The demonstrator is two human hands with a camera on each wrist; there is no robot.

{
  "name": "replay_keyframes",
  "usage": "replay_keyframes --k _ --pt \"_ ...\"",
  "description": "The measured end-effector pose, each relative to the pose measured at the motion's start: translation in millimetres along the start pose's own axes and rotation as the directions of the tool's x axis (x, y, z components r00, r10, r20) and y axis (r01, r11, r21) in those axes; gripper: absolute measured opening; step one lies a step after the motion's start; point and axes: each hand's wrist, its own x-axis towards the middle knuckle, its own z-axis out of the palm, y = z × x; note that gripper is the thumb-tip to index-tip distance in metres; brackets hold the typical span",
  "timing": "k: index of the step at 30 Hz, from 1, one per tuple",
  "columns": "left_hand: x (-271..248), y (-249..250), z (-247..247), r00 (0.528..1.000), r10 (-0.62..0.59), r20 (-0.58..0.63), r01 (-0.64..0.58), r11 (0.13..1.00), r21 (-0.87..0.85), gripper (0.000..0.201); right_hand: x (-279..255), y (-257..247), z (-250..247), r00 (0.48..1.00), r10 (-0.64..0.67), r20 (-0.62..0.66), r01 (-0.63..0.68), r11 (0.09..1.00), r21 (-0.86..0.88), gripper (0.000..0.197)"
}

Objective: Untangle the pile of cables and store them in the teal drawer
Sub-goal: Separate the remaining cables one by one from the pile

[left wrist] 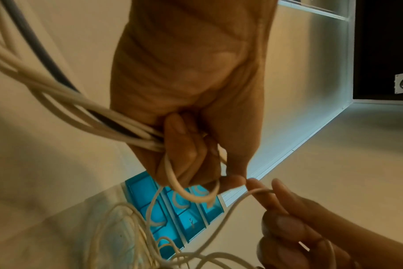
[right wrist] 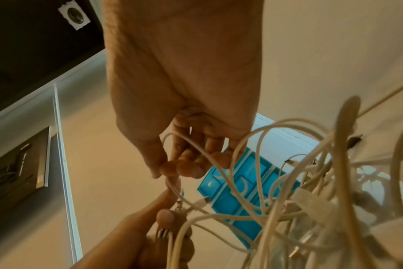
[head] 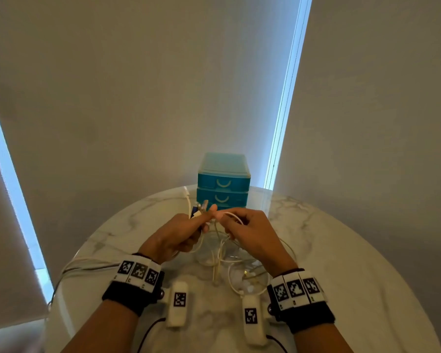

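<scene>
- Left hand: raised above the table, fingers curled round a bundle of white cables with one dark grey cable among them; several metal plug ends stick up past its fingertips in the head view
- Right hand: raised just beside the left, thumb and fingertips pinching a single thin white cable that arches between the two hands
- Tangled pile of thin white cables: hangs from both hands in loops down onto the table, below and between the wrists; a gold-coloured plug shows among the loops
- Small teal plastic drawer unit: stands at the far edge of the table, behind the hands; its visible drawers, each with a pale curved handle, are all closed
- Round white marble-patterned table: bears the drawer unit and the cable pile
- Grey roller blinds: hang behind the table, daylight showing at their edges
</scene>
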Motion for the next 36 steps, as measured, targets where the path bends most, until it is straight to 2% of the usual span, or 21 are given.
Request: replay_keyframes --k 2,4,6,9,11,14,16,18,20,23,25,27,30,32,33,34,35,36 --pt "-2.8 1.1 -0.1 0.996 -0.028 0.085 0.029 1.000 -0.007 0.060 -0.9 -0.6 0.0 0.999 -0.020 -0.029 0.020 1.000 -0.002 0.025" --pt "-3.1 1.2 -2.6 0.991 -0.013 0.136 0.027 0.995 -0.099 0.054 -3.1 -2.3 1.0 0.999 -0.028 -0.031 0.028 1.000 -0.005 0.025" --pt "-1.2 0.5 -7.7 0.990 0.011 0.143 0.021 0.975 -0.222 0.041 -4.1 -4.4 3.1 0.999 -0.019 -0.032 0.021 0.998 0.056 0.020" --pt "1.9 -0.4 -13.3 0.993 0.053 0.108 -0.014 0.942 -0.334 0.030 -3.1 -6.6 7.6 1.000 0.007 -0.025 -0.002 0.986 0.168 0.023" --pt "1.0 0.9 -12.9 0.994 0.046 0.095 -0.013 0.949 -0.316 0.035 -3.7 -9.2 12.2 1.000 -0.018 0.016 0.014 0.974 0.225 0.022" --pt "-0.5 1.8 -9.7 0.994 -0.010 0.110 0.036 0.971 -0.238 0.044 -5.6 -9.9 15.4 0.996 -0.063 0.057 0.051 0.980 0.194 0.020" --pt "-0.1 0.5 -6.7 0.995 0.009 0.103 0.017 0.968 -0.250 0.036 -6.5 -8.3 15.4 0.995 -0.076 0.072 0.066 0.989 0.132 0.016" --pt "2.8 -0.4 -6.4 0.997 0.068 0.034 -0.054 0.949 -0.310 0.024 -6.2 -3.6 15.8 0.995 -0.075 0.067 0.071 0.996 0.058 0.015" --pt "8.4 -0.8 -12.1 0.988 0.129 -0.085 -0.153 0.887 -0.435 0.019 -4.0 2.5 13.8 0.997 -0.042 0.060 0.043 0.999 -0.012 0.016" --pt "15.1 -2.2 -29.2 0.960 0.168 -0.223 -0.277 0.684 -0.675 0.016 -2.3 14.0 0.3 0.975 0.108 0.192 -0.069 0.977 -0.202 0.012" --pt "17.1 -5.9 -37.3 0.940 0.190 -0.284 -0.340 0.606 -0.720 0.020 -3.0 19.8 -13.6 0.942 0.215 0.258 -0.116 0.929 -0.350 0.011" --pt "18.1 -7.3 -36.7 0.930 0.198 -0.310 -0.364 0.611 -0.703 0.022 -3.4 20.2 -20.5 0.931 0.258 0.259 -0.154 0.919 -0.363 0.012" --pt "17.3 -3.8 -28.3 0.928 0.199 -0.316 -0.366 0.656 -0.660 0.023 -4.0 16.8 -10.1 0.933 0.211 0.290 -0.093 0.923 -0.375 0.020" --pt "15.7 -2.6 -26.8 0.925 0.202 -0.321 -0.371 0.656 -0.657 0.027 -4.7 18.2 0.2 0.930 0.203 0.306 -0.068 0.914 -0.399 0.018" --pt "14.6 -2.3 -27.1 0.925 0.201 -0.323 -0.373 0.650 -0.662 0.028 -4.8 17.8 1.8 0.947 0.177 0.269 -0.068 0.926 -0.371 0.014" --pt "13.3 -2.1 -27.6 0.925 0.199 -0.323 -0.372 0.644 -0.668 0.030 -5.0 15.7 0.8 0.977 0.125 0.176 -0.066 0.950 -0.305 0.011" --pt "12.3 -1.9 -27.6 0.926 0.198 -0.322 -0.370 0.641 -0.672 0.032 -4.5 12.3 -2.8 0.998 0.053 0.015 -0.049 0.974 -0.222 0.010" --pt "11.0 -1.2 -27.2 0.926 0.196 -0.322 -0.369 0.643 -0.671 0.034 -3.6 7.4 -8.9 0.980 -0.043 -0.192 0.015 0.989 -0.148 0.012"
